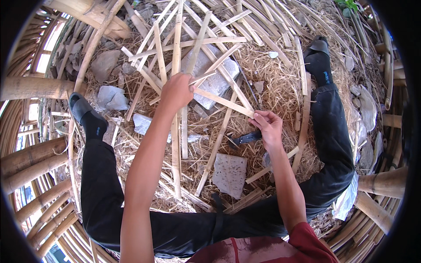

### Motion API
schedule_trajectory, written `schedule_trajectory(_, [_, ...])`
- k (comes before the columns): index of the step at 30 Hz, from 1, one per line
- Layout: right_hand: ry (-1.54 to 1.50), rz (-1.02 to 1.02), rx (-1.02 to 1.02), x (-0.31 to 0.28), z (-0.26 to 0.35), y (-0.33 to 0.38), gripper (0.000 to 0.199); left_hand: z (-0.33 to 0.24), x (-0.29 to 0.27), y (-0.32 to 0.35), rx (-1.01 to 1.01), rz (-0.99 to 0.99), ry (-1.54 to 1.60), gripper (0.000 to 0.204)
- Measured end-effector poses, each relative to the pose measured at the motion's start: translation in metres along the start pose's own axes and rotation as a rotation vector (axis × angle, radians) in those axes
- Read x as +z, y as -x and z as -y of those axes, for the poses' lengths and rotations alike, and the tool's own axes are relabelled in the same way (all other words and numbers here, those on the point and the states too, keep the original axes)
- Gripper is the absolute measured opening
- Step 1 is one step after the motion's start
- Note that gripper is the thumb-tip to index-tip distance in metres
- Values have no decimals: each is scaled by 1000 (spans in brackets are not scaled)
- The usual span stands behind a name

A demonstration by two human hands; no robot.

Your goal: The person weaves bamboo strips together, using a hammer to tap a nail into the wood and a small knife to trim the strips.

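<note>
1. I am watching my left hand [176, 90] gripping the lattice of bamboo strips [184, 48], fingers clenched where several strips are crossing at the centre of the weave.
2. My right hand [268, 125] is pinching the near end of one loose bamboo strip [223, 103] between thumb and fingers; the strip is running up and leftward toward the left hand, lying across the other slats.
3. The lattice is lying on the straw-covered ground [276, 79] between my outstretched legs, over a grey stone slab [215, 81].
4. A dark-handled knife [245, 138] is lying on the straw just below the right hand, not being touched.
5. A flat stone piece [230, 174] is sitting nearer my lap, apart from both hands.
6. I judge the step in hand as threading this strip into the weave while the left hand is pinning the crossing.
7. The next move, I judge, is calling for sliding the strip over and under neighbouring slats while keeping the crossing from shifting.
</note>
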State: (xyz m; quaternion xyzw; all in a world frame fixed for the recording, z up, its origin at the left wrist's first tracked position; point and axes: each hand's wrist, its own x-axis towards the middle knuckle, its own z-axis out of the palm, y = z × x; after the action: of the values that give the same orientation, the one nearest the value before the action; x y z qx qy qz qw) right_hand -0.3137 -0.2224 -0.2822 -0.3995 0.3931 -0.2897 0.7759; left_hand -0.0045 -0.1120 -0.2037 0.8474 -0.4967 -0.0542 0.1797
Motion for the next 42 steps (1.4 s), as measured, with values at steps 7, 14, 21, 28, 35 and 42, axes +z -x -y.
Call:
schedule_trajectory(7, [31, -39, 39, 4, 5, 1, 32, -73, 0, 36, -390, 87, 395, 32])
schedule_trajectory(14, [184, 41, 107, 3, 12, -1, 38, -57, -38, 73, -793, -103, 434, 48])
schedule_trajectory(21, [219, 67, 87, 5, 5, -7, 36, 20, -38, 154, -1313, 32, 507, 72])
schedule_trajectory(28, [276, 79, 52, 2, -8, -11, 35, -8, -4, 193, -1085, 4, 436, 88])
schedule_trajectory(35, [246, 120, -19, -7, -11, -15, 35, -7, 27, 193, -1099, -52, 809, 93])
schedule_trajectory(42, [56, 170, 14, 14, -12, -13, 34, -1, -8, 190, -1074, -127, 589, 108])
